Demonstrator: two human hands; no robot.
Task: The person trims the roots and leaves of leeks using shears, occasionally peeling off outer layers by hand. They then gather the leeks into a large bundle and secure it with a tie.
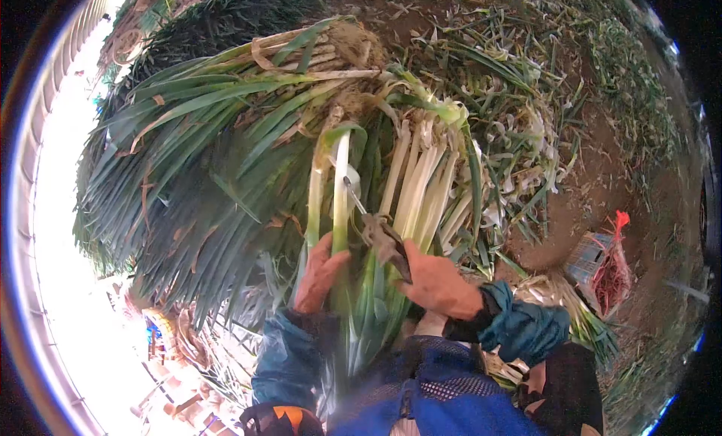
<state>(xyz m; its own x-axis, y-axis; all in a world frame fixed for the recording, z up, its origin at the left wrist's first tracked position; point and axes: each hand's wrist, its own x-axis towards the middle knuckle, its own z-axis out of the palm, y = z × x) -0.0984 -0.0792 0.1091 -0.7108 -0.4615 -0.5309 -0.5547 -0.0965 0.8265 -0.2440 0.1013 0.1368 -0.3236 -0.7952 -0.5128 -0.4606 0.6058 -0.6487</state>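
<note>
Far left of the held stalk I see a big heap of leeks (188, 157): long flat leaves, dark green, some tips dry and brown. The left hand (320, 274) grips the held stalk (341, 188) low down, fingers (328, 249) wrapped tight round it. The stalk is smooth, pale green going to white, upright in front of the heap.

Just right of the stalk a metal tool (380, 236) has its thin tip touching the skin. It looks dull grey, but I can't tell the tool type. The right hand (438, 285) closes on the tool's handle, fingers curled shut.

Right of that stand white round shanks (421, 188), bundled with rooty ends up. Further right is bare soil (602, 173) littered with limp peelings (526, 142), then a red mesh bag (611, 274).

My read is that it's early to mid: one stalk being cleaned, plenty of scraps down, most of the heap untouched.
</note>
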